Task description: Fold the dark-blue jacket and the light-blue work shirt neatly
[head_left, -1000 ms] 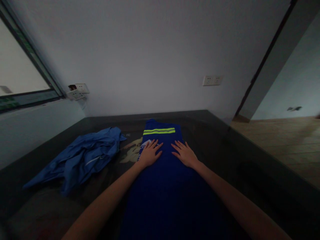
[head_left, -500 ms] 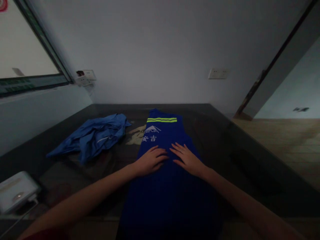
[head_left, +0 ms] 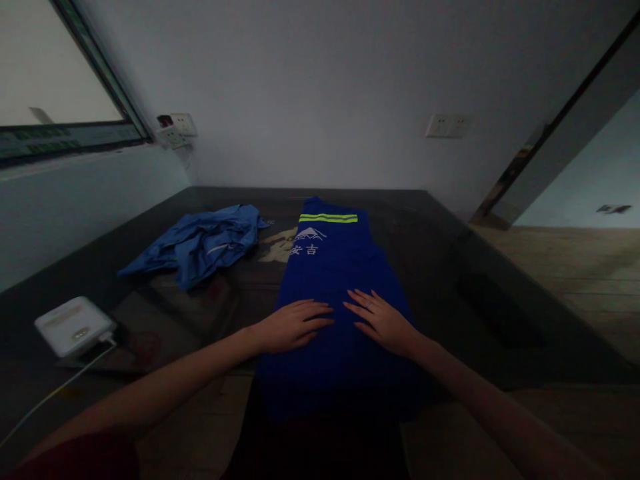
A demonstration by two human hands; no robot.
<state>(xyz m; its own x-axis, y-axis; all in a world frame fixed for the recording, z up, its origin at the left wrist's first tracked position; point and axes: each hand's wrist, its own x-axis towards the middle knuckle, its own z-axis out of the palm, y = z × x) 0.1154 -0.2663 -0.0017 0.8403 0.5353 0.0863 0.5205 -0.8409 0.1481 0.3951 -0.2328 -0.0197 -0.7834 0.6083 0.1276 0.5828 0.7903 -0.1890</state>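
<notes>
A dark blue work garment (head_left: 340,267) lies lengthwise on the dark table (head_left: 430,220), folded narrow. Across its far end runs a yellow-green stripe, with a white logo and white characters below. Its near end reaches to the table's front edge, where it is dim. My left hand (head_left: 297,325) rests flat on the cloth's left part, fingers stretched toward the middle. On the right part lies my right hand (head_left: 383,322), palm down with fingers spread and a ring on one. Neither hand grips the fabric.
A crumpled lighter blue garment (head_left: 200,243) lies at the left of the table. Nearer stands a white box-shaped device (head_left: 75,325) with a cable (head_left: 55,393). A dark flat object (head_left: 500,310) lies right. Sockets (head_left: 449,126) sit on the back wall.
Both hands have slid toward me along the dark blue garment, farther from the white characters. The view has tilted down, showing more of the white device.
</notes>
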